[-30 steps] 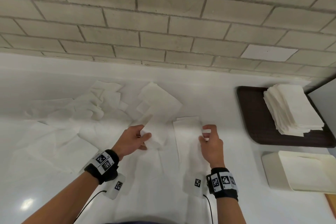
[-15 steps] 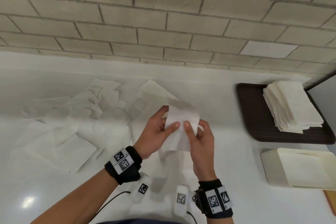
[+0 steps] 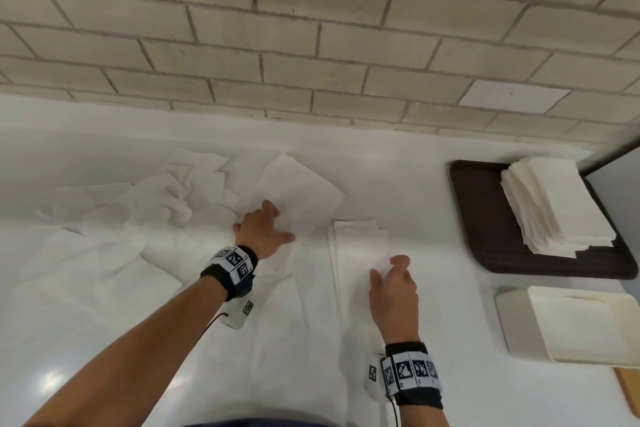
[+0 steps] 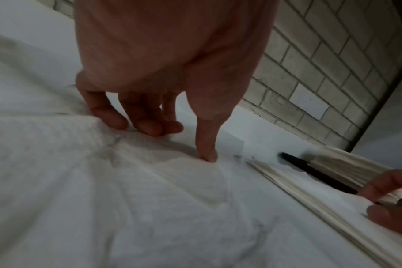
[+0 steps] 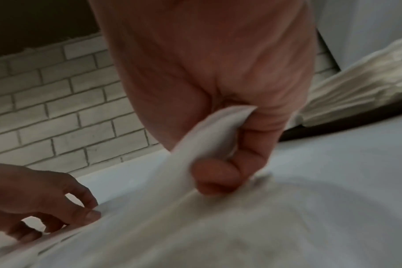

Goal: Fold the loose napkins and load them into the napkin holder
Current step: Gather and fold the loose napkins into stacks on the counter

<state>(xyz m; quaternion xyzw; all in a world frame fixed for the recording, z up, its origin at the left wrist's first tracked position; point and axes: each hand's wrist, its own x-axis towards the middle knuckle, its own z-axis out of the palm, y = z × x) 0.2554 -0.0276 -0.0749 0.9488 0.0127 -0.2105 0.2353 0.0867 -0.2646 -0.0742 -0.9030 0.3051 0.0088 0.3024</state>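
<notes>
The left hand (image 3: 264,231) spreads its fingertips (image 4: 209,154) on a loose white paper napkin (image 3: 298,191) on the white bench (image 3: 415,180). The right hand (image 3: 393,291) pinches a folded white napkin (image 5: 209,137) between thumb and fingers above the small folded pile (image 3: 358,239), left of the cream napkin holder (image 3: 575,326).

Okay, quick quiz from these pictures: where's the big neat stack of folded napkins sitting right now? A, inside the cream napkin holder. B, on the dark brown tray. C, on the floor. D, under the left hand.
B: the stack rests on the tray at the right, behind the holder.
</notes>
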